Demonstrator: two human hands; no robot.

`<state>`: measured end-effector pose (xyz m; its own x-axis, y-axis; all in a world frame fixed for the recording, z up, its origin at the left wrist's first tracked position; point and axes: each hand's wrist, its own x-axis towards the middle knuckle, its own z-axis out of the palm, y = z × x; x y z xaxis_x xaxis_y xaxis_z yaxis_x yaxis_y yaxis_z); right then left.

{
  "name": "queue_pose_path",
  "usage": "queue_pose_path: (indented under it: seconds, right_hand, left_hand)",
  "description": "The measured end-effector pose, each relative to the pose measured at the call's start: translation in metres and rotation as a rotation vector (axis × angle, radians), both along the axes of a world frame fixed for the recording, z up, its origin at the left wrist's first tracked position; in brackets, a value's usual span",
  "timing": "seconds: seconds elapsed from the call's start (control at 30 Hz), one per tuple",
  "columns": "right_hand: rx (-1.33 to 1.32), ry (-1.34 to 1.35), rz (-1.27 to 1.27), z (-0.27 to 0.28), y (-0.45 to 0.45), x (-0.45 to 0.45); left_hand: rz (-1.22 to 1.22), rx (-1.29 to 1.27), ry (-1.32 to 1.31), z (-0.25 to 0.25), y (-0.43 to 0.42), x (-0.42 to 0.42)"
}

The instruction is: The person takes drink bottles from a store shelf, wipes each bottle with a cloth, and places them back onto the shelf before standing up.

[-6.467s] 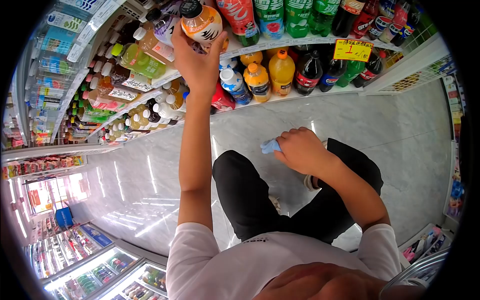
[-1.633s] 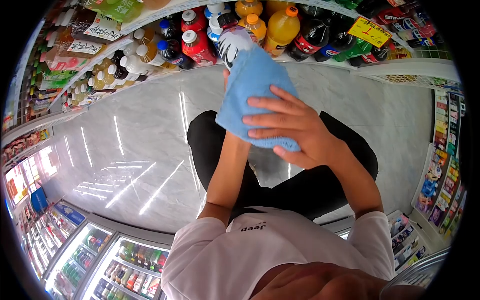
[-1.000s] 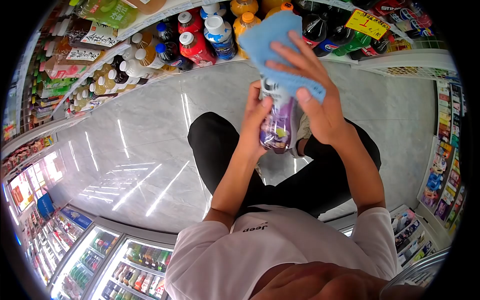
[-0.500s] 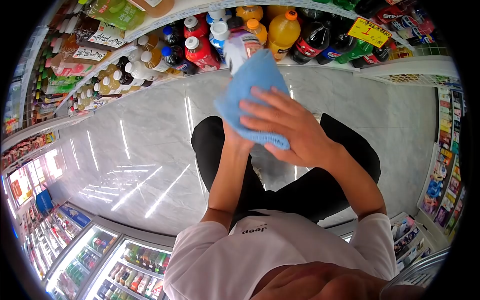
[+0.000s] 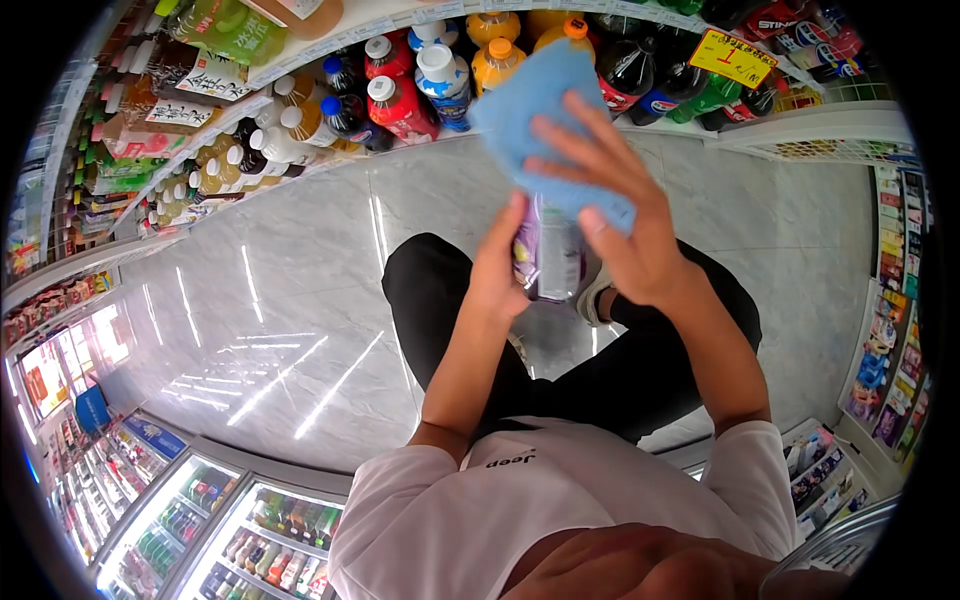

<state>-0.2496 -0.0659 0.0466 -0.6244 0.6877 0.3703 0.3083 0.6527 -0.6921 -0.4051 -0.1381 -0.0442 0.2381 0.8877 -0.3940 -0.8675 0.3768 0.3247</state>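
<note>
My left hand (image 5: 494, 268) is wrapped round the lower part of a bottle (image 5: 556, 262) with a purple-and-white label. The bottle stands out from the shelf, over the floor between my knees. A light blue cloth (image 5: 530, 115) covers its upper part, so the cap is hidden. My right hand (image 5: 637, 225) holds the cloth against the bottle from the right, fingers spread across it and thumb near its lower edge. Just beyond the cloth are an orange-capped bottle (image 5: 497, 66) and a blue-and-white bottle (image 5: 443, 88) on the shelf.
Drinks line the low shelf in front, including red bottles (image 5: 402, 112) and dark cola bottles (image 5: 627, 72). A yellow price tag (image 5: 733, 58) hangs at the shelf edge. Packaged goods (image 5: 880, 350) are at the right, glass-door coolers (image 5: 250, 540) at the lower left. Grey tiled floor (image 5: 290, 300) lies between.
The bottle has turned and come lower, so its purple label now shows below the cloth. Both hands have shifted right, and the cloth has moved up and right towards the bottle's top end.
</note>
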Motion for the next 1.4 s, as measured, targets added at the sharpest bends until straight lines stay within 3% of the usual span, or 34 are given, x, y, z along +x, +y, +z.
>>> queue_pose_path:
  seconds: [0.03,0.1,0.17,0.3,0.37,0.43,0.53,0.73,0.83,1.07,1.17,1.23,1.3,1.4]
  right_hand:
    - [0.007,-0.074,0.059,0.005,-0.005,-0.002]
    - [-0.018,-0.112,0.149,0.000,-0.016,-0.011]
    - [-0.072,-0.072,0.251,-0.002,-0.023,-0.015]
    - [-0.076,-0.096,0.410,-0.003,-0.027,-0.013]
    - [-0.037,-0.115,0.360,-0.003,-0.026,-0.013]
    - [-0.003,-0.126,0.264,-0.004,-0.025,-0.014]
    - [-0.003,-0.093,0.070,-0.006,-0.016,-0.012]
    - [-0.029,0.179,-0.175,-0.015,0.004,-0.002]
    - [-0.160,0.299,-0.179,-0.016,0.011,0.004]
    - [-0.058,0.113,-0.021,-0.009,0.004,0.001]
    - [-0.437,0.347,-0.169,-0.011,-0.001,-0.001]
    - [-0.946,0.501,-0.557,-0.023,0.008,0.017]
    - [-1.021,0.828,-0.791,-0.007,0.018,0.010]
    - [-0.959,0.897,-0.796,-0.013,0.022,0.012]
  left_hand:
    - [0.041,-0.081,0.074,0.008,0.001,-0.004]
    - [0.164,0.073,-0.131,-0.002,0.004,-0.012]
    - [0.150,0.041,-0.241,-0.033,0.018,-0.024]
    - [0.034,0.376,-0.436,-0.001,0.039,-0.037]
    - [0.049,0.271,-0.424,-0.005,0.039,-0.037]
    - [0.128,0.073,-0.227,-0.004,0.033,-0.030]
    - [0.214,-0.027,-0.041,0.014,0.022,-0.009]
    - [-0.065,0.102,-0.143,0.002,0.006,-0.003]
    - [-0.090,-0.007,0.009,0.015,0.001,0.006]
    - [-0.017,0.028,0.063,0.013,0.005,0.002]
    - [-0.040,0.049,0.111,0.013,0.013,-0.006]
    - [0.051,0.033,0.053,0.019,0.017,-0.004]
    - [0.107,0.021,0.054,0.022,0.019,-0.003]
    - [0.058,0.057,0.026,0.022,0.018,-0.005]
